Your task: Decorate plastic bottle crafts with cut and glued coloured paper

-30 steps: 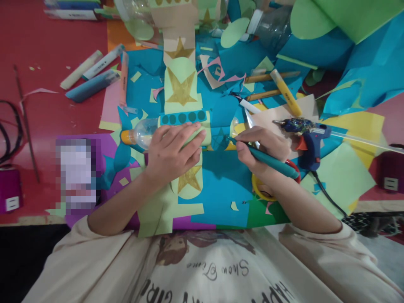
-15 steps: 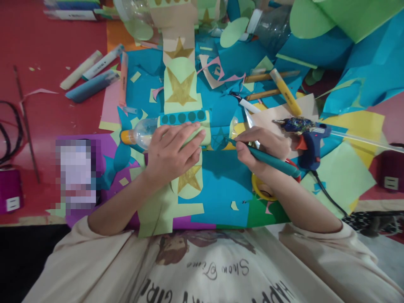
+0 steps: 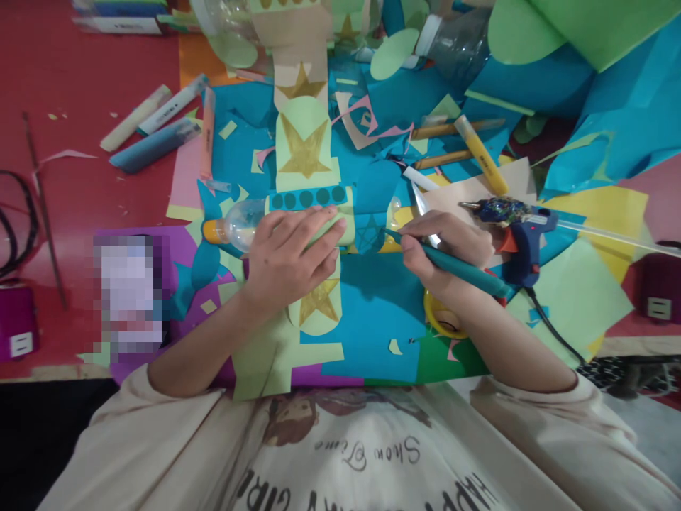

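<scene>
A clear plastic bottle (image 3: 240,226) lies on its side with an orange cap (image 3: 216,231) at the left. Green and blue paper wraps it, with a blue strip (image 3: 308,198) of dark dots along the top. My left hand (image 3: 292,259) is curled over the wrapped middle, holding it; its thumb is hidden. In my right hand (image 3: 450,245) is a teal marker (image 3: 462,271), gripped like a pen. Its tip is close to a dark star outline (image 3: 368,233) on the blue paper at the bottle's right end. Whether the tip touches the paper I cannot tell.
A blue glue gun (image 3: 524,245) with a glue stick lies at the right. Paper stars (image 3: 306,147) sit above and below the bottle. Several markers (image 3: 154,145) lie upper left, a yellow marker (image 3: 482,156) upper right. Paper scraps surround everything. A blurred-out phone-like item (image 3: 131,291) is at the left.
The marker's tip has moved slightly right, away from the star, along with my right hand. More of the star outline shows. My left hand and the bottle have stayed still.
</scene>
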The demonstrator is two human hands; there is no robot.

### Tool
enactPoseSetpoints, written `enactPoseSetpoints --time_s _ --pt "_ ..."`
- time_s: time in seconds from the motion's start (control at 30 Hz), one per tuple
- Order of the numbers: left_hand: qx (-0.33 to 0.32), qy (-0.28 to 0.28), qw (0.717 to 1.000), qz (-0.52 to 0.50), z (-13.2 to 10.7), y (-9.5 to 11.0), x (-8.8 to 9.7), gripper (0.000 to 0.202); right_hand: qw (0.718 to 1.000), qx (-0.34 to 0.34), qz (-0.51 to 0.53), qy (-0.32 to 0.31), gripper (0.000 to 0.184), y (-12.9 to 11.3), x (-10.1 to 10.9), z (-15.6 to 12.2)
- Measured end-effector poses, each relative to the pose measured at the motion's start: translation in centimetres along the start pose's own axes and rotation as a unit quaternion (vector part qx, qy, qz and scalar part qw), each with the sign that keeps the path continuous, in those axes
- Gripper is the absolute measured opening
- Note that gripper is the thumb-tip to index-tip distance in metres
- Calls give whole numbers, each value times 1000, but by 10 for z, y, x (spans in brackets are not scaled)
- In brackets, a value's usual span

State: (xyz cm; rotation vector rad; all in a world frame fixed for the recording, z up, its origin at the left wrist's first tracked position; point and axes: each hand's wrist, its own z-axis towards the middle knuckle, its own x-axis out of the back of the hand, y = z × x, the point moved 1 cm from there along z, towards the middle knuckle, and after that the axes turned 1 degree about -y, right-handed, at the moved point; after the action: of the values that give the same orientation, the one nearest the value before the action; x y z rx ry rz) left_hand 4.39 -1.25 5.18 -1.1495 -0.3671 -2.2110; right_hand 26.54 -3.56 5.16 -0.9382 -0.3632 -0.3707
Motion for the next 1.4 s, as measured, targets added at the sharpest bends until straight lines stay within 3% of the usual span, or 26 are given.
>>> enactPoseSetpoints --time_s 0.2,0.47,0.67,0.93,1.17,1.4 --pt "-2 6 1000 2 2 1 1 24 1000 2 7 -17 7 -1 -1 -1" --pt "1 5 1000 2 0 0 0 26 1000 -7 -10 7 8 -2 0 0" --pt "-10 11 1000 14 3 0 2 23 1000 -12 -8 -18 5 -2 0 -1" --pt "-10 7 1000 17 3 0 1 23 998 40 -6 49 5 3 1 -2" --pt "13 -10 1000 20 -2 -1 -2 32 999 20 -25 -11 15 -10 -2 4" --pt "21 -16 1000 -12 -4 -1 -4 37 999 37 -21 -14 10 -6 -8 4"
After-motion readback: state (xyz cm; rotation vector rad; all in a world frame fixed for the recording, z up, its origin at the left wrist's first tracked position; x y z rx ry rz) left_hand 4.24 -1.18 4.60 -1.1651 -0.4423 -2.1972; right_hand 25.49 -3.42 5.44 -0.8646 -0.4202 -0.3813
